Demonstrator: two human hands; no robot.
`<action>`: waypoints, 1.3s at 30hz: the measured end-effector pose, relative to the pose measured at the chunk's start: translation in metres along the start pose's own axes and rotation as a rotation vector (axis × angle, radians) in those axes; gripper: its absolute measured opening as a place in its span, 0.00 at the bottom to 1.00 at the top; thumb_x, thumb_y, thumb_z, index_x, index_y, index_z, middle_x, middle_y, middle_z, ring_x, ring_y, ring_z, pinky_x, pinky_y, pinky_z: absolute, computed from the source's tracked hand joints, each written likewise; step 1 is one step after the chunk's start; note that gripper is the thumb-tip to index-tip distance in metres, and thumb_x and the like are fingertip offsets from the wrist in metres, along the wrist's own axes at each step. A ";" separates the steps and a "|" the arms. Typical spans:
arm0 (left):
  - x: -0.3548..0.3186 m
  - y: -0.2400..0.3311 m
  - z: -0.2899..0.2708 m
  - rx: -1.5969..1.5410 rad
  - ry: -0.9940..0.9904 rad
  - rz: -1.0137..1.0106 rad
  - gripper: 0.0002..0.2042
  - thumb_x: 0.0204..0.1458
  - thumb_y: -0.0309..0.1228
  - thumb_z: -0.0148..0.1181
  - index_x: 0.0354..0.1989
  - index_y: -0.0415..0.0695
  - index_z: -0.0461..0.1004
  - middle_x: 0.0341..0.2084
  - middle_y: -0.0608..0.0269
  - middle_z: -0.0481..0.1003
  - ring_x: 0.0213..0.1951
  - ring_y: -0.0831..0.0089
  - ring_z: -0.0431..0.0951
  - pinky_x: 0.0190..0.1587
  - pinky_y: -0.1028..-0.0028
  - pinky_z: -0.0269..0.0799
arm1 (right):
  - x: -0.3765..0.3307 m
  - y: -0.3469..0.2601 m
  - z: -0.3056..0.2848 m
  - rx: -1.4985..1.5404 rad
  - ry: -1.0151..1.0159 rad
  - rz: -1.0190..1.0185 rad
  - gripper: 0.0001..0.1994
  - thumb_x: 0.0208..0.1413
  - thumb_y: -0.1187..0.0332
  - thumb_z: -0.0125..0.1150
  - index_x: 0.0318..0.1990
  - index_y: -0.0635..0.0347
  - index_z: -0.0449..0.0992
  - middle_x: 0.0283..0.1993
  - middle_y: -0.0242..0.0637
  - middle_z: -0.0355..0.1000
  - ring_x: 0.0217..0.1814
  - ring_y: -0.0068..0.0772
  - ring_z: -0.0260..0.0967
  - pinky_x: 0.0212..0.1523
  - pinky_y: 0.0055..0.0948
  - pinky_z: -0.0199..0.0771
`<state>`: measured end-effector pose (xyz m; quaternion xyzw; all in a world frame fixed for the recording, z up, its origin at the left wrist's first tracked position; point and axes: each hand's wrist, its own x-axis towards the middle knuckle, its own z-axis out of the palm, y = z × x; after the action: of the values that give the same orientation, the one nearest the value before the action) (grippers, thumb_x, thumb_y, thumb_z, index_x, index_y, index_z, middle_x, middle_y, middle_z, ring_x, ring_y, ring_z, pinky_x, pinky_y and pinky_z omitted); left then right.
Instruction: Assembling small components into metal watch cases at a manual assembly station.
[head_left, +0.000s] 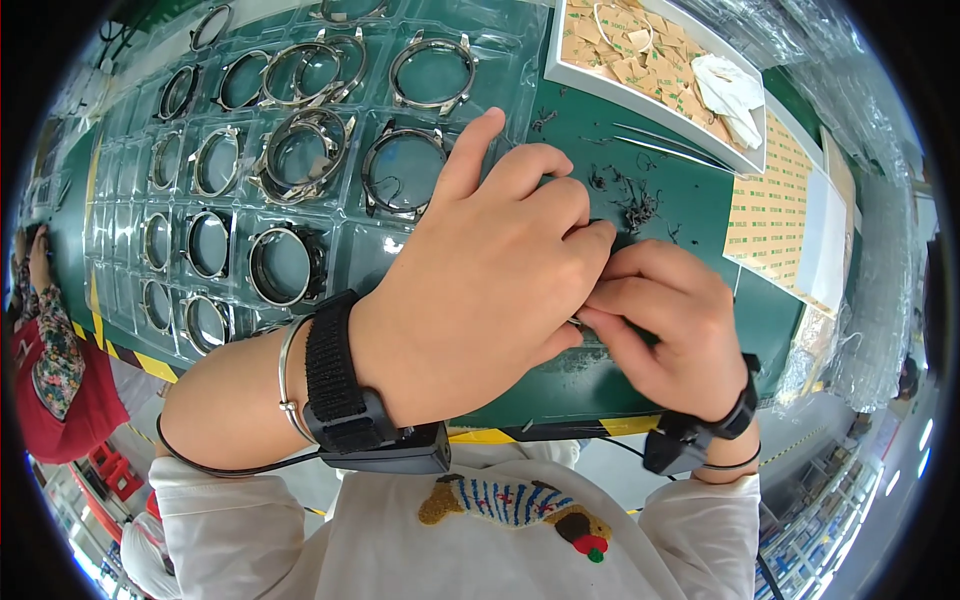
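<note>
My left hand (490,265) reaches across the green table with its index finger and thumb bent toward my right hand (665,320). The fingertips of both hands meet and are closed. A thin sliver of something shows between them by the left thumb, but my fingers hide nearly all of it. Beside the left hand lies a clear plastic tray (375,255) with several round metal watch cases in its pockets. The nearest is a dark-rimmed watch case (372,165) right by the left fingers. Some cases, such as a silver one (262,165), lie stacked on others.
Beyond my hands lie black scraps (635,200) and metal tweezers (675,150). A white box (600,82) at the far right holds tan paper pieces and a crumpled white cloth (728,95). Printed tan sheets (770,215) lie at the right. Another person (60,370) is at the left.
</note>
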<state>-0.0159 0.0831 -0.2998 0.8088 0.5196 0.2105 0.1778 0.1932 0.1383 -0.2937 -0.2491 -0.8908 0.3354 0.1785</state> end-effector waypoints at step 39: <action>0.004 0.004 0.002 -0.083 0.152 0.105 0.29 0.32 0.30 0.75 0.48 0.40 0.76 0.35 0.62 0.75 0.42 0.61 0.76 0.43 0.63 0.74 | -0.001 -0.025 -0.001 0.091 0.074 0.279 0.06 0.47 0.80 0.67 0.34 0.64 0.79 0.31 0.41 0.74 0.30 0.43 0.76 0.29 0.33 0.76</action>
<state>-0.0101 0.0855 -0.2992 0.8085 0.4793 0.3016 0.1601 0.1865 0.1221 -0.2755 -0.3742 -0.8243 0.3876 0.1742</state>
